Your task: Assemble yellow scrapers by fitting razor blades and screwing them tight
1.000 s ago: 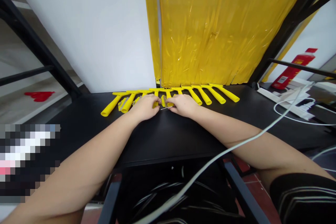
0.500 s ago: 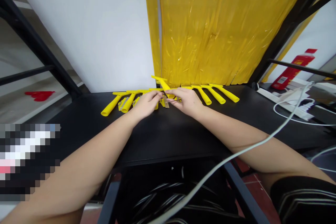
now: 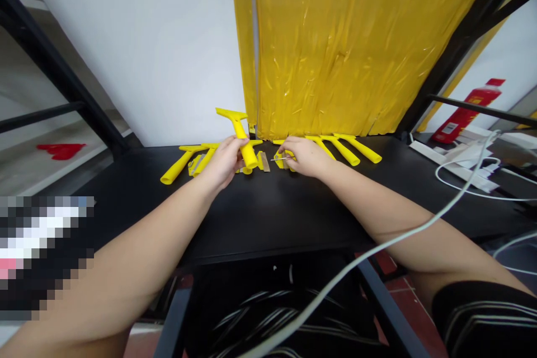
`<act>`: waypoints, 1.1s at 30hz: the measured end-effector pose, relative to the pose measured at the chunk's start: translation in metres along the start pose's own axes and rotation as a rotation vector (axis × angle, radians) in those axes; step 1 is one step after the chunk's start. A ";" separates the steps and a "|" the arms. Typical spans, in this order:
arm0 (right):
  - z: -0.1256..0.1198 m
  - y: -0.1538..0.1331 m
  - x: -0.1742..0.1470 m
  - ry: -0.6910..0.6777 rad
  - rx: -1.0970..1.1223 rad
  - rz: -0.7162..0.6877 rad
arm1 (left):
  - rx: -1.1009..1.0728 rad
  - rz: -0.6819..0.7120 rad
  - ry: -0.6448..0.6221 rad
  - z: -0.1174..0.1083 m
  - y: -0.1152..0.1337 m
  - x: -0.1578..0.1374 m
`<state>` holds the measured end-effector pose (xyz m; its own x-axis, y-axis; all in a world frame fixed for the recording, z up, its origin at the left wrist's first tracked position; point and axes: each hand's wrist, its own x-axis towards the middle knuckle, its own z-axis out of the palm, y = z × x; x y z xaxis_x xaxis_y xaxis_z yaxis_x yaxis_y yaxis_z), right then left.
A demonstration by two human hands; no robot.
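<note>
In the head view, the hands are apart. The left hand (image 3: 229, 162) is closed around the stem of a yellow handle (image 3: 240, 128), smooth and plastic-looking: a round tube with a crossbar, like a T. It is tilted, crossbar up and away, open end toward the person. The right hand (image 3: 308, 155) pinches a thin metallic rod (image 3: 277, 159) between thumb and fingers; its tip points left, near a small yellow clip (image 3: 278, 155). Whether they touch, I cannot tell.

The table (image 3: 260, 218) is matte black. Behind it stand a smooth white panel (image 3: 159, 50) and a glossy, wrinkled yellow curtain (image 3: 335, 45).

The other handles (image 3: 176, 169) lie along the back edge, round ends forward. A broad stretch of table runs from them to the straight front edge, and a gap separates the two hands. A pale cable (image 3: 348, 260) crosses in front of the right forearm.

One handle is held. Two others show plainly left of the left hand and three right of the right hand, the nearest partly covered; the number behind the hands cannot be told. One flat metallic plate (image 3: 266, 163) lies between the hands. One red bottle (image 3: 467, 112) stands at far right.
</note>
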<state>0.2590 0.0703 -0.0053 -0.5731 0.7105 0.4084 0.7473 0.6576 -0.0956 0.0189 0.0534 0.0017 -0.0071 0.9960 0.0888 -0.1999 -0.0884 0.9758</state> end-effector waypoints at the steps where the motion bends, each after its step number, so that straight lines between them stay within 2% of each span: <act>1: 0.002 0.000 0.001 -0.074 -0.045 0.025 | 0.015 -0.004 0.008 -0.001 0.000 0.001; 5: 0.012 -0.010 0.005 -0.229 -0.181 0.116 | 0.068 0.013 0.000 -0.003 -0.001 0.003; 9: 0.017 -0.023 0.011 -0.300 -0.251 0.211 | 0.106 0.020 -0.012 -0.005 -0.001 0.004; 12: 0.017 -0.027 0.012 -0.300 -0.235 0.210 | 0.132 0.013 -0.012 -0.005 0.000 0.003; 16: 0.010 -0.031 0.003 -0.288 -0.194 0.163 | 0.159 0.020 -0.035 -0.004 0.001 0.001; 24: -0.019 -0.045 -0.030 -0.415 -0.069 0.057 | 0.212 0.024 -0.040 -0.006 -0.001 0.003; 33: -0.024 -0.027 -0.041 -0.443 0.230 -0.270 | 0.316 0.037 -0.272 -0.007 0.000 -0.003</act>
<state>0.2702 0.0170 0.0023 -0.8574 0.5137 0.0306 0.4900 0.8332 -0.2564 0.0122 0.0505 0.0005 0.2591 0.9566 0.1333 0.1064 -0.1654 0.9805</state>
